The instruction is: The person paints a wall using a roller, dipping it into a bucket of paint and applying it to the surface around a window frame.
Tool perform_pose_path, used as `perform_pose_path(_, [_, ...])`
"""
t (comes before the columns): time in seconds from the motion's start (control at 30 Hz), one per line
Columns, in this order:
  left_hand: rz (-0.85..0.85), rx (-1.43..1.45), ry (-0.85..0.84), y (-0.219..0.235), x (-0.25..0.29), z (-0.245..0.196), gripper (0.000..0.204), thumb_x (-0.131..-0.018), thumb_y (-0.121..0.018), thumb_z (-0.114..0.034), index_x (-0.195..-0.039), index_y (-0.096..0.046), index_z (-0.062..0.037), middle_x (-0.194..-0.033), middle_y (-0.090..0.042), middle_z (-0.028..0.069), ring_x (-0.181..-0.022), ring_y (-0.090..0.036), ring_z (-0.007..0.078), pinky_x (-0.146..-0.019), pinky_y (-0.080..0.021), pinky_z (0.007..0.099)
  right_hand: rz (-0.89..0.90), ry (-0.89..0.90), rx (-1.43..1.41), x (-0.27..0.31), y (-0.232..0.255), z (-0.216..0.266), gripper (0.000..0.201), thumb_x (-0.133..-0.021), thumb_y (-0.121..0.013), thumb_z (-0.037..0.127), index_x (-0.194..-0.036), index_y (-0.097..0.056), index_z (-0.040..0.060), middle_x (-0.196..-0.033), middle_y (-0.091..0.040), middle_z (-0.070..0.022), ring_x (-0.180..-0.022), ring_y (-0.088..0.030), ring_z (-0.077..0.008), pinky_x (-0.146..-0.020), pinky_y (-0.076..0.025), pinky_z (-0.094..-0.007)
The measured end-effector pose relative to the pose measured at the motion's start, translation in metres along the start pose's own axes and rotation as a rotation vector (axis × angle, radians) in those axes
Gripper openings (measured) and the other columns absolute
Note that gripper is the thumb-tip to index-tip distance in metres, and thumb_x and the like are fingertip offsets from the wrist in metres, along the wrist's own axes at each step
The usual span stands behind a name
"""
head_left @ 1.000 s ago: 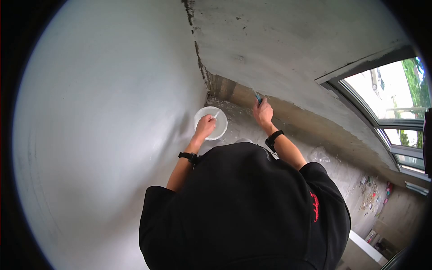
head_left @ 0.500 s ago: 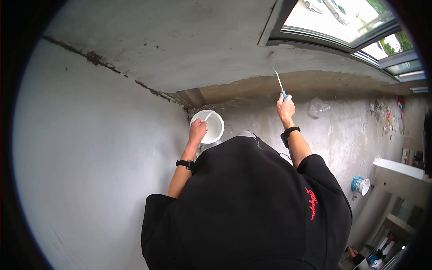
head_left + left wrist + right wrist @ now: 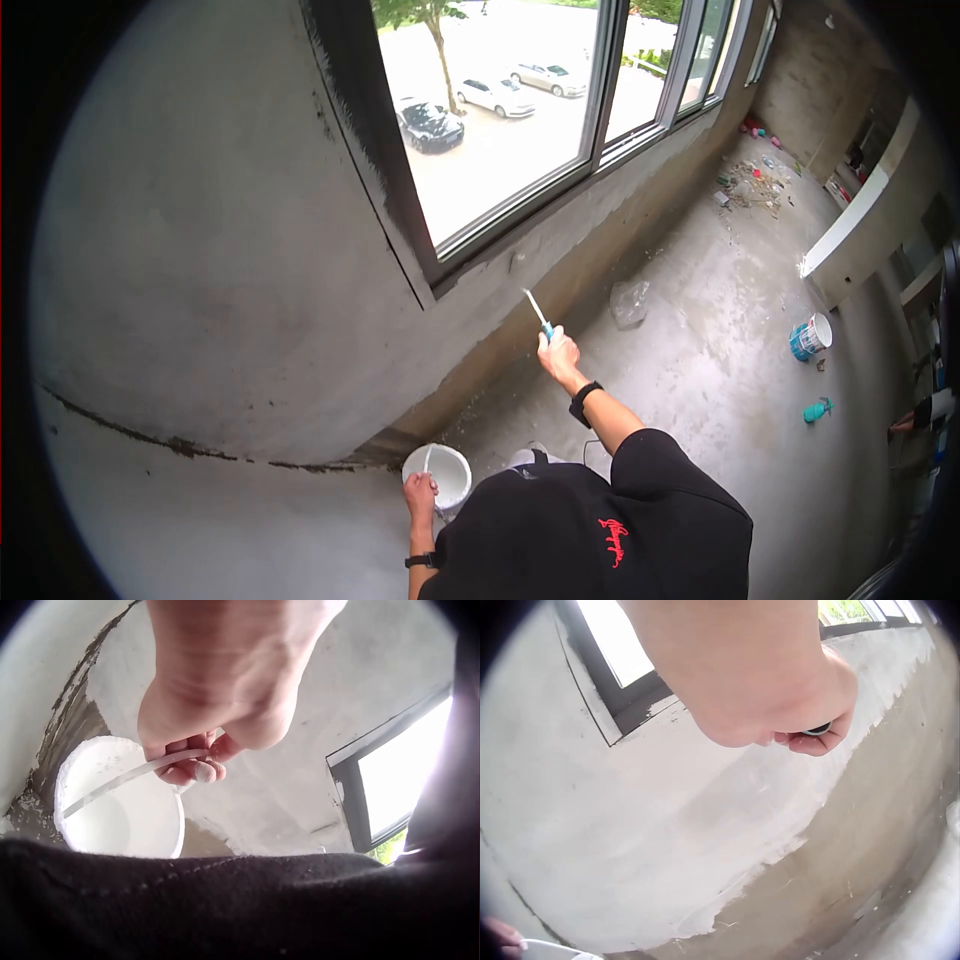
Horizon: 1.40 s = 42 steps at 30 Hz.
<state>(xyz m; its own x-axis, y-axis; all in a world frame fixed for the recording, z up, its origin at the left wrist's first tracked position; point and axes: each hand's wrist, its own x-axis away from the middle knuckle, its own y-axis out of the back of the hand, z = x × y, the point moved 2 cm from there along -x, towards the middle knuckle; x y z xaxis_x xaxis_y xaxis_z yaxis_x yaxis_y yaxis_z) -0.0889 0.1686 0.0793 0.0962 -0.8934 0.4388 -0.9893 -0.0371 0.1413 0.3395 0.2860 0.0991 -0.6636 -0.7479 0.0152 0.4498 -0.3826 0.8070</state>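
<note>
That bucket (image 3: 453,480) low in the frame, left of centre, is white; the tool (image 3: 535,307) mid-frame has a blue handle (image 3: 547,330); the shirt (image 3: 545,525) below is black with red script (image 3: 613,541); the bottle (image 3: 816,411), lower right, teal.

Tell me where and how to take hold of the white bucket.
The white bucket is probably best gripped by its handle, coming from above: the slim strip curves over the open mouth, so fingers can curl around it, as the left hand does.
</note>
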Motion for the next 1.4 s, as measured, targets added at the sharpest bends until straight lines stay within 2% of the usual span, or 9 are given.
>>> perform_pose_path(0.23, [-0.068, 0.154, 0.058, 0.008, -0.004, -0.002, 0.012, -0.088, -0.054, -0.006, -0.076, -0.052, -0.004, -0.06, -0.05, 0.0028, -0.048, -0.049, 0.0108, -0.043, -0.04, 0.0233, 0.304, 0.133, 0.038, 0.073, -0.001, 0.006, 0.041, -0.084, -0.059, 0.042, -0.093, -0.06, 0.0019, -0.081, -0.066, -0.0237, -0.082, -0.065, -0.041, -0.074, -0.05, -0.0504])
perform_pose_path(0.33, [-0.106, 0.238, 0.077, 0.016, -0.005, 0.003, 0.014, -0.088, -0.054, -0.006, -0.074, -0.05, -0.0047, -0.06, -0.05, 0.0032, -0.047, -0.048, 0.0114, -0.043, -0.041, 0.0239, 0.557, 0.246, 0.028, 0.094, 0.017, 0.02, 0.041, -0.081, -0.059, 0.042, -0.089, -0.065, 0.0027, -0.082, -0.067, -0.0198, -0.082, -0.065, -0.038, -0.075, -0.05, -0.0475])
perform_pose_path(0.37, [-0.108, 0.288, 0.072, 0.019, -0.005, 0.005, 0.014, -0.087, -0.054, -0.007, -0.074, -0.049, -0.0048, -0.061, -0.05, 0.0035, -0.047, -0.048, 0.0119, -0.043, -0.04, 0.0243, 0.567, 0.269, 0.032, 0.098, 0.017, 0.022, 0.041, -0.081, -0.059, 0.042, -0.089, -0.065, 0.0027, -0.082, -0.067, -0.0198, -0.082, -0.065, -0.038, -0.075, -0.05, -0.0475])
perform_pose_path(0.43, [-0.141, 0.317, 0.066, 0.018, -0.004, 0.001, 0.015, -0.088, -0.054, -0.007, -0.074, -0.048, -0.005, -0.061, -0.05, 0.0036, -0.047, -0.048, 0.0123, -0.043, -0.04, 0.0245, 0.821, 0.399, 0.069, 0.104, 0.011, 0.027, 0.043, -0.078, -0.061, 0.043, -0.088, -0.068, 0.0025, -0.085, -0.067, -0.0207, -0.083, -0.065, -0.0373, -0.075, -0.051, -0.0463])
perform_pose_path(0.5, [-0.162, 0.337, 0.059, 0.019, -0.004, -0.002, 0.016, -0.088, -0.054, -0.007, -0.073, -0.047, -0.0053, -0.061, -0.05, 0.0038, -0.047, -0.048, 0.0127, -0.043, -0.04, 0.0248, 0.913, 0.506, 0.109, 0.116, 0.011, 0.039, 0.045, -0.078, -0.06, 0.045, -0.088, -0.068, 0.0015, -0.084, -0.067, -0.0221, -0.083, -0.065, -0.0377, -0.075, -0.05, -0.0458])
perform_pose_path(0.57, [-0.162, 0.32, 0.052, 0.022, -0.002, -0.006, 0.016, -0.088, -0.053, -0.007, -0.073, -0.047, -0.0054, -0.061, -0.05, 0.0039, -0.046, -0.048, 0.0128, -0.043, -0.04, 0.025, 1.017, 0.586, 0.152, 0.13, 0.013, 0.049, 0.05, -0.084, -0.056, 0.047, -0.091, -0.066, -0.0014, -0.086, -0.066, -0.0238, -0.086, -0.063, -0.039, -0.077, -0.047, -0.0466])
perform_pose_path(0.83, [-0.233, 0.37, -0.007, 0.027, -0.001, -0.005, 0.015, -0.088, -0.054, -0.006, -0.074, -0.047, -0.0054, -0.061, -0.05, 0.0037, -0.046, -0.048, 0.012, -0.043, -0.04, 0.0238, 1.058, 0.744, 0.188, 0.164, 0.001, 0.081, 0.053, -0.083, -0.056, 0.046, -0.081, -0.066, -0.0057, -0.08, -0.064, -0.0273, -0.081, -0.063, -0.0426, -0.074, -0.049, -0.0479])
perform_pose_path(0.97, [-0.246, 0.332, -0.046, 0.033, -0.002, -0.003, 0.015, -0.087, -0.056, -0.007, -0.075, -0.048, -0.0062, -0.062, -0.051, 0.0031, -0.048, -0.049, 0.0115, -0.044, -0.04, 0.0238, 1.112, 0.84, 0.32, 0.172, -0.005, 0.092, 0.043, -0.082, -0.055, 0.04, -0.083, -0.068, -0.0009, -0.084, -0.066, -0.023, -0.084, -0.064, -0.0407, -0.075, -0.05, -0.0472])
perform_pose_path(1.4, [-0.114, 0.281, 0.004, 0.031, 0.004, 0.004, 0.011, -0.089, -0.056, -0.007, -0.081, -0.049, -0.004, -0.063, -0.053, 0.0048, -0.05, -0.051, 0.0123, -0.045, -0.043, 0.0247, 1.129, 0.887, 0.432, 0.19, 0.004, 0.108, 0.036, -0.079, -0.06, 0.034, -0.088, -0.07, 0.0016, -0.087, -0.068, -0.0192, -0.087, -0.065, -0.037, -0.074, -0.052, -0.0457])
